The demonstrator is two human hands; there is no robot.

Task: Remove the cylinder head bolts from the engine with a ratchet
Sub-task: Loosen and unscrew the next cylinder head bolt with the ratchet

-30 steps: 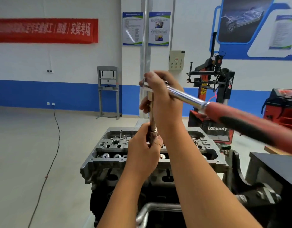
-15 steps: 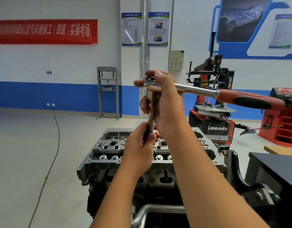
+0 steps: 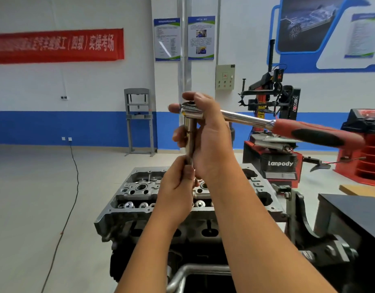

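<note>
A chrome ratchet with a red and black handle sticks out to the right, held well above the engine. My right hand grips its head and the top of the long socket extension that hangs down from it. My left hand holds the lower end of the extension, and whatever is at its tip is hidden by my fingers. The grey cylinder head sits below on the engine, partly covered by my forearms.
A black engine stand rises at the right, with a dark table beyond it. A red and black tyre changer and a red cabinet stand behind. A black cable runs over the floor at left.
The ratchet handle has swung up and back from low right to nearly level. Both hands have kept their hold and stayed in place above the cylinder head.
</note>
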